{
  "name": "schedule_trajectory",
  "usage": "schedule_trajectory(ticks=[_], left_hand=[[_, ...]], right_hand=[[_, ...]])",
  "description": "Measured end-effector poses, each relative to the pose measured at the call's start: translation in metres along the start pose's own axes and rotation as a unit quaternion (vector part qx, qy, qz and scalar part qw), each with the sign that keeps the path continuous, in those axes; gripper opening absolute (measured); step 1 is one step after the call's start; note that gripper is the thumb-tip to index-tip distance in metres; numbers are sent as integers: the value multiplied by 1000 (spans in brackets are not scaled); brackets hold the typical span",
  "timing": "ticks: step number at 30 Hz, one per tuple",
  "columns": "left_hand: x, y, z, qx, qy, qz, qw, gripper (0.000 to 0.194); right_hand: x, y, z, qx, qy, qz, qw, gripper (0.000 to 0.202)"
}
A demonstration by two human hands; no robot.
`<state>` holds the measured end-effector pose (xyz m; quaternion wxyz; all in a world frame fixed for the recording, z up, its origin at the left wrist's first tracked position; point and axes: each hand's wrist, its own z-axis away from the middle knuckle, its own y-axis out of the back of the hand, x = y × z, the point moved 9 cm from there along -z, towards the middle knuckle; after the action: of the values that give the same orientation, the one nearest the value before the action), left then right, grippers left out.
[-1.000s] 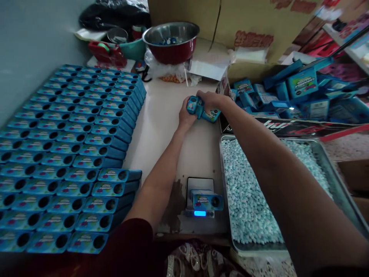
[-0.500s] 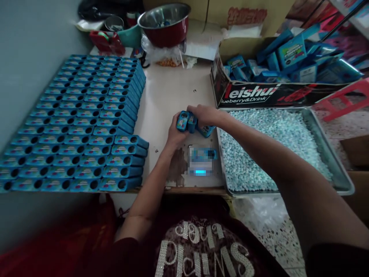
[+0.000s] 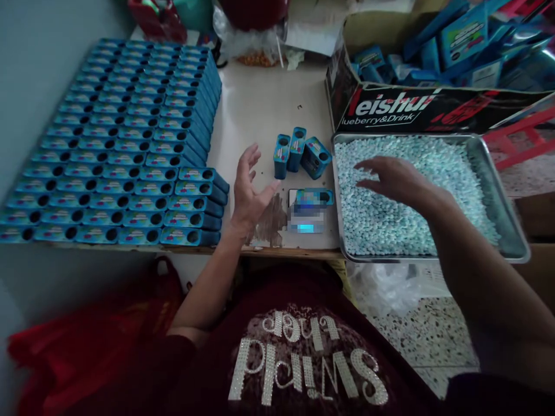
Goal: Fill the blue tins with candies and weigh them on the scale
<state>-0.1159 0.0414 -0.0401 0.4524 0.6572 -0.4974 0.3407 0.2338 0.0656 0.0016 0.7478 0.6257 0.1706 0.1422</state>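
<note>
My left hand [image 3: 250, 188] is open over the table, its fingers apart, just left of three upright blue containers. Of these, the left one [image 3: 281, 156] is nearest my thumb, the middle one [image 3: 297, 149] stands close beside it, and the right one [image 3: 316, 157] is turned at an angle. My right hand [image 3: 390, 180] hovers open above a metal tray [image 3: 525, 248] of small pale-blue pellets [image 3: 403, 231]. Between my hands, near the table edge, a small scale [image 3: 306, 219] with a lit display bears a blue container [image 3: 323, 197].
Rows of blue containers [image 3: 130, 156] fill the table's left side. An open carton [image 3: 403, 112] of blue packs stands behind the tray. At the back are a red bowl [image 3: 254, 13], a plastic bag [image 3: 255, 49] and a red tape dispenser [image 3: 156, 20].
Both hands have let go of the blue containers, which now stand on the table. My left hand has moved left and opened; my right hand has moved right, over the tray. The view has tilted down.
</note>
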Motion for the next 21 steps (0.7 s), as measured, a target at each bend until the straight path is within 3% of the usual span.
schedule_trajectory(ticks=[4, 9, 11, 15, 21], left_hand=[[14, 0, 10, 9, 5, -27, 1000, 75], [44, 10, 12, -17, -15, -68, 997, 58], [56, 7, 14, -46, -26, -84, 995, 54], [72, -10, 22, -107, -44, -96, 989, 53], [78, -29, 32, -162, -53, -100, 980, 52]], right_hand=[[-9, -36, 35, -38, 19, 61, 997, 52], [-2, -48, 44, -60, 6, 87, 994, 25], [9, -42, 47, -54, -16, 36, 998, 21], [28, -16, 57, 19, -123, -128, 984, 18], [19, 4, 56, 40, -173, -230, 957, 19]])
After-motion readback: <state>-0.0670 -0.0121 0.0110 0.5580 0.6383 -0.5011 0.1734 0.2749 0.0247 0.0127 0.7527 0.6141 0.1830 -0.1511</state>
